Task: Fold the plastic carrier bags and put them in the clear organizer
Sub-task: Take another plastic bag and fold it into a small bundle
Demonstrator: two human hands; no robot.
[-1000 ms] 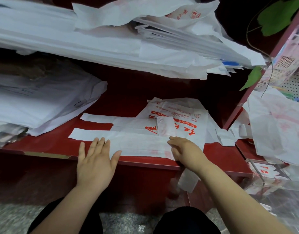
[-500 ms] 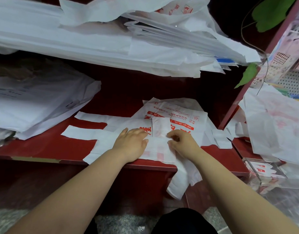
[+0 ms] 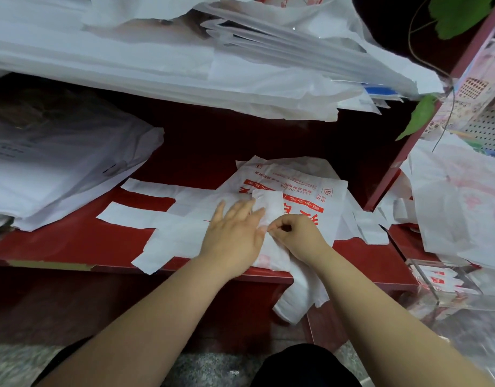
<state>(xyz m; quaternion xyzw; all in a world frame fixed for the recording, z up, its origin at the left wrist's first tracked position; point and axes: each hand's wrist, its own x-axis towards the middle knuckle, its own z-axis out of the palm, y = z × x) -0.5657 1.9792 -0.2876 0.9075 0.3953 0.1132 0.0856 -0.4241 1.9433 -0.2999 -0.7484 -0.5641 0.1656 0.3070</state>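
Left hand [image 3: 232, 238] slid right over the bag [image 3: 182, 233] on the red shelf [image 3: 73, 244].

The carrier bag [image 3: 179, 236] lies along the shelf's [image 3: 73, 241] front edge, handles leftward, partly on the printed bags [image 3: 305, 188] behind it. The left hand [image 3: 235, 236] and right hand [image 3: 299, 236] sit on it side by side; a bag pile [image 3: 59, 169] lies left, the clear organizer [image 3: 447, 277] right

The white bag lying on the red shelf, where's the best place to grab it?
Probably the loose end drooping over the front edge of the red shelf: pinch it from the front and below. The rest of the white bag lies flat on the shelf, leaving fingers little to get under, while that end hangs free.
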